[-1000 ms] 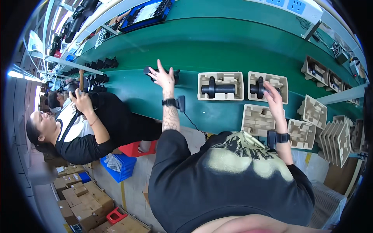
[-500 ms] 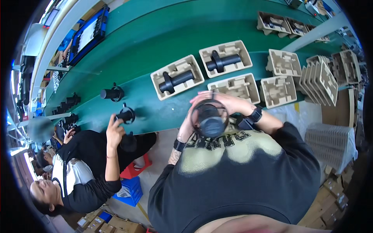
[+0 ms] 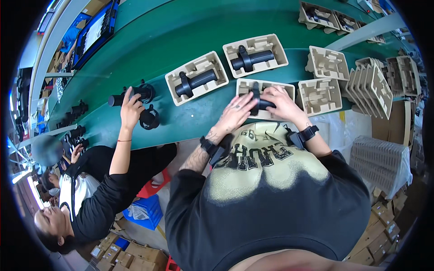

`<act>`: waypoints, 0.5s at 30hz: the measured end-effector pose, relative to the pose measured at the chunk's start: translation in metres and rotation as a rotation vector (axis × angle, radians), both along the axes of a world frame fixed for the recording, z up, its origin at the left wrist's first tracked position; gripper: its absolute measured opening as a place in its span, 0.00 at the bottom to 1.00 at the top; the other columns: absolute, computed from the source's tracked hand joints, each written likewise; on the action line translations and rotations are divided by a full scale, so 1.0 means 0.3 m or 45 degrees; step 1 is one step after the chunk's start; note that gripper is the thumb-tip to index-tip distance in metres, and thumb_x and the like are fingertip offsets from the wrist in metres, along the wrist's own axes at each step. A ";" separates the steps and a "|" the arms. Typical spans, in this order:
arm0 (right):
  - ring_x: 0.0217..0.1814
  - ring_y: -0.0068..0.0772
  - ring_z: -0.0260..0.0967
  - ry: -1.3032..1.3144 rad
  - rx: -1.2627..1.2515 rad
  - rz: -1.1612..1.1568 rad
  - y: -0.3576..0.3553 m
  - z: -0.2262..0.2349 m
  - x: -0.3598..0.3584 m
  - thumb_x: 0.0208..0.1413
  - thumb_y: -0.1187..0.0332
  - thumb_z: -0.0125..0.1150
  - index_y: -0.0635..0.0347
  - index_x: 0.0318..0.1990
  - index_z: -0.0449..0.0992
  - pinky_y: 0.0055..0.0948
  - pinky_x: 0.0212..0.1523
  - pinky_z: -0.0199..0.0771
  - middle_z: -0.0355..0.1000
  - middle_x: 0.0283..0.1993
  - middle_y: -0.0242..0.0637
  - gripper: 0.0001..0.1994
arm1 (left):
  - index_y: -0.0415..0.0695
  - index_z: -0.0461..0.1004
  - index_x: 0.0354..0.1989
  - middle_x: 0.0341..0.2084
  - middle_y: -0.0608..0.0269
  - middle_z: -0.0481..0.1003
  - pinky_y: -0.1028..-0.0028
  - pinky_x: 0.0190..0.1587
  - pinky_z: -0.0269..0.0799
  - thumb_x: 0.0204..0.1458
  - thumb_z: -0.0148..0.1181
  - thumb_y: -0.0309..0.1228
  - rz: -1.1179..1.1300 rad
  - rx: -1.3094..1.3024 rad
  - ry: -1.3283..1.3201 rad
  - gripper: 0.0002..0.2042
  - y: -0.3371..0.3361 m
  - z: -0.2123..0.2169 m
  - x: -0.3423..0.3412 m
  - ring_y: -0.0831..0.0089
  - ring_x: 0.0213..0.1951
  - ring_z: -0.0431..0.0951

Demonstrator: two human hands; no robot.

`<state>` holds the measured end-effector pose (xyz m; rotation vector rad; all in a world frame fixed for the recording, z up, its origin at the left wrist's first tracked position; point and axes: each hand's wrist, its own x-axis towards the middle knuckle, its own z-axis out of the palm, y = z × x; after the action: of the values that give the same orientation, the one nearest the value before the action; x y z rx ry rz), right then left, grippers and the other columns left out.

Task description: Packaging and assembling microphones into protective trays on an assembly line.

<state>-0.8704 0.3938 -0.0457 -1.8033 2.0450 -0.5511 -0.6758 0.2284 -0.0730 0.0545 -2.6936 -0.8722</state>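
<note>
A black cylindrical part with a raised collar [image 3: 257, 95] lies on its side in a beige moulded pulp tray [image 3: 290, 89] at the bench's near edge. My left hand [image 3: 237, 113] grips its collar end from the left, fingers bent over it. My right hand [image 3: 281, 105] has its fingers closed over the other end. The hands cover much of the part and the tray's middle. Behind, two like trays, a left one [image 3: 219, 57] and a right one [image 3: 279, 41], each hold a similar black part, the left part [image 3: 199, 81] and the right part [image 3: 256, 58].
Two beige trays without parts, a near one [image 3: 333, 105] and a far one [image 3: 340, 55], stand right of my hands, beside a stack of trays [image 3: 368, 88]. On my left a co-worker's hand [image 3: 131, 109] is at black parts [image 3: 149, 118] on the green bench [image 3: 194, 128]. A metal post [image 3: 361, 32] slants at right.
My hands have moved forward from my chest and lowered the black part into the near tray. The co-worker's hand has moved up and left to another black part.
</note>
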 end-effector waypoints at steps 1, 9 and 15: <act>0.57 0.46 0.60 0.087 -0.051 0.031 -0.014 -0.009 -0.007 0.36 0.71 0.62 0.55 0.53 0.71 0.41 0.59 0.60 0.67 0.51 0.41 0.29 | 0.45 0.70 0.54 0.51 0.60 0.72 0.59 0.65 0.53 0.54 0.53 0.33 -0.139 -0.114 -0.014 0.18 0.002 -0.023 -0.004 0.63 0.57 0.68; 0.58 0.45 0.63 -0.380 -0.161 -0.406 0.033 0.092 -0.010 0.49 0.76 0.54 0.59 0.52 0.72 0.35 0.60 0.61 0.67 0.55 0.44 0.19 | 0.43 0.75 0.44 0.45 0.57 0.75 0.64 0.55 0.66 0.54 0.54 0.26 0.751 0.096 0.405 0.10 -0.191 0.173 0.126 0.61 0.49 0.73; 0.53 0.43 0.69 -0.452 -0.165 -0.443 0.031 0.127 -0.002 0.51 0.77 0.54 0.61 0.48 0.74 0.31 0.54 0.66 0.71 0.49 0.43 0.16 | 0.36 0.71 0.45 0.44 0.55 0.71 0.68 0.52 0.67 0.54 0.59 0.28 1.974 0.627 0.886 0.13 -0.326 -0.105 0.531 0.66 0.49 0.71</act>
<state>-0.8710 0.4031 -0.0076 -1.2958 2.1103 -1.0416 -0.5166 0.1306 -0.1046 1.3751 -1.0959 -0.6910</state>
